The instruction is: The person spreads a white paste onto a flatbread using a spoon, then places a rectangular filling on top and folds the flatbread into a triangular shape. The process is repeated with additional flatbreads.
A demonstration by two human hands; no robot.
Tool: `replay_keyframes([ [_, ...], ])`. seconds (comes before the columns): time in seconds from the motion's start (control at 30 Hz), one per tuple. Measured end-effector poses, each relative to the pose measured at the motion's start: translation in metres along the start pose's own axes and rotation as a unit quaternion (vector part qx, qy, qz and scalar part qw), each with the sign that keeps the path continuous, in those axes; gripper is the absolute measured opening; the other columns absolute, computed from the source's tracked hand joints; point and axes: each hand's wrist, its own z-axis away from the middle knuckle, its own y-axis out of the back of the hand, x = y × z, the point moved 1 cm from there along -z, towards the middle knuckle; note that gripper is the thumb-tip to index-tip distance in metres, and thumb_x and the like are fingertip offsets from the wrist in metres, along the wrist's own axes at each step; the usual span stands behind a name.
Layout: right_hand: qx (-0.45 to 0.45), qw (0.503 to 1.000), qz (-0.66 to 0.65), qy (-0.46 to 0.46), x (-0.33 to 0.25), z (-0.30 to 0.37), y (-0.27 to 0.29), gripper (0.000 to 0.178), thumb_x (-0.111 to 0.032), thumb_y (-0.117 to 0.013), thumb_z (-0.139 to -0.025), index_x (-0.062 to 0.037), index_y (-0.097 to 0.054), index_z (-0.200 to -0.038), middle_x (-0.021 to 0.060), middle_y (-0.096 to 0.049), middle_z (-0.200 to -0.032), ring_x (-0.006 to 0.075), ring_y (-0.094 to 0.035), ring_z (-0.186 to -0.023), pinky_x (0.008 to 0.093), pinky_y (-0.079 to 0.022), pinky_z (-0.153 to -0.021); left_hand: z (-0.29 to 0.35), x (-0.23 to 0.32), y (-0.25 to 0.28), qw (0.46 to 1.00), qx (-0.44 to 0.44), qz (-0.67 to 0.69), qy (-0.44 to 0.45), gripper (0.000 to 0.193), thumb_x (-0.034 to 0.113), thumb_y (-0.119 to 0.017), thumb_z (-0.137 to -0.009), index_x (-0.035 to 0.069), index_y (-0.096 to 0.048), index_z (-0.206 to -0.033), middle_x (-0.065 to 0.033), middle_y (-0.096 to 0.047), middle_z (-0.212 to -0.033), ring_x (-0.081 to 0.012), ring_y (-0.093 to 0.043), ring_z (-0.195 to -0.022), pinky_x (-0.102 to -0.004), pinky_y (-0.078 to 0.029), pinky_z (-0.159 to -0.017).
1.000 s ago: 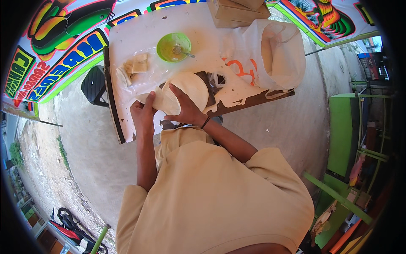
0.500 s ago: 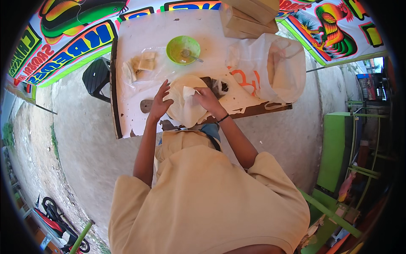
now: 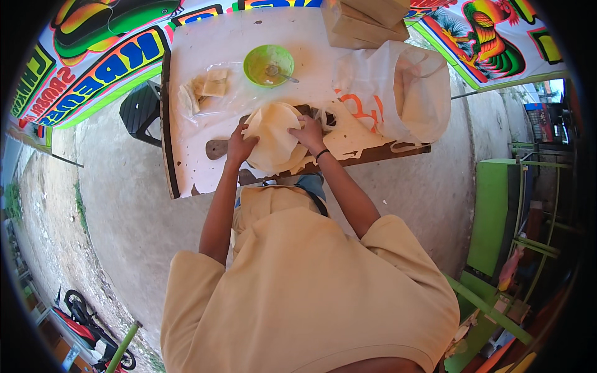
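A thin, pale round wrapper lies over a stack of similar sheets on a dark wooden board, whose rounded handle sticks out to the left. My left hand is closed on the wrapper's left edge, thumb on top. At the opposite edge my right hand pinches the same wrapper, fingers curled in. Beyond them stands a green bowl with a pale mixture and a metal spoon in it. To the left, folded pale parcels rest on clear plastic.
On the right of the white, worn table sits a translucent plastic bag with orange print. Brown cardboard boxes are stacked at the back right. A black stool stands left of the table. Colourful banners hang behind.
My right hand has brought the lifted wrapper edge down and outward, so the sheet now lies spread over the stack. My left hand has come from hovering open to the sheet's left edge.
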Motion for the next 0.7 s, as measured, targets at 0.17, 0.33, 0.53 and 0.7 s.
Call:
replay_keyframes([
  [0.17, 0.062, 0.995, 0.045, 0.058, 0.046, -0.011, -0.01, 0.046, -0.011, -0.075, -0.073, -0.0002, -0.06, -0.116, 0.01, -0.069, -0.082, 0.0167, -0.067, -0.069, 0.0309, -0.053, -0.066, -0.002, -0.006, -0.001, 0.997, 0.036, -0.069, -0.013, 0.053, 0.013, -0.07, -0.078, 0.001, -0.05, -0.125, -0.0219, -0.067, -0.105, -0.03, -0.068, -0.09, -0.0393, -0.053, -0.081],
  [0.33, 0.123, 0.988, 0.029, 0.088, 0.048, -0.006, -0.01, 0.05, -0.008, -0.073, -0.074, -0.004, -0.056, -0.122, 0.012, -0.068, -0.083, 0.0211, -0.067, -0.072, 0.0334, -0.053, -0.07, 0.003, -0.028, -0.001, 0.997, 0.017, 0.038, 0.069, 0.066, 0.009, -0.074, -0.074, 0.001, -0.042, -0.132, -0.0233, -0.065, -0.108, -0.0283, -0.068, -0.089, -0.038, -0.054, -0.074],
  [0.53, 0.086, 0.993, 0.062, 0.05, 0.048, 0.015, -0.005, 0.059, -0.008, -0.073, -0.073, -0.006, -0.05, -0.128, 0.0161, -0.068, -0.087, 0.0296, -0.067, -0.08, 0.0382, -0.053, -0.075, 0.029, -0.016, 0.001, 0.995, -0.001, 0.065, 0.071, 0.074, 0.0, -0.073, -0.073, 0.001, -0.035, -0.136, -0.0208, -0.062, -0.109, -0.0237, -0.067, -0.087, -0.0325, -0.058, -0.064],
  [0.7, 0.027, 0.998, 0.05, 0.01, 0.036, 0.029, -0.001, 0.057, -0.009, -0.068, -0.076, -0.006, -0.046, -0.129, 0.0252, -0.063, -0.111, 0.0422, -0.061, -0.101, 0.0455, -0.049, -0.088, 0.031, -0.051, -0.005, 0.998, 0.027, 0.029, 0.056, 0.075, 0.001, -0.072, -0.074, 0.002, -0.033, -0.138, -0.0215, -0.062, -0.108, -0.0235, -0.067, -0.089, -0.0324, -0.058, -0.063],
])
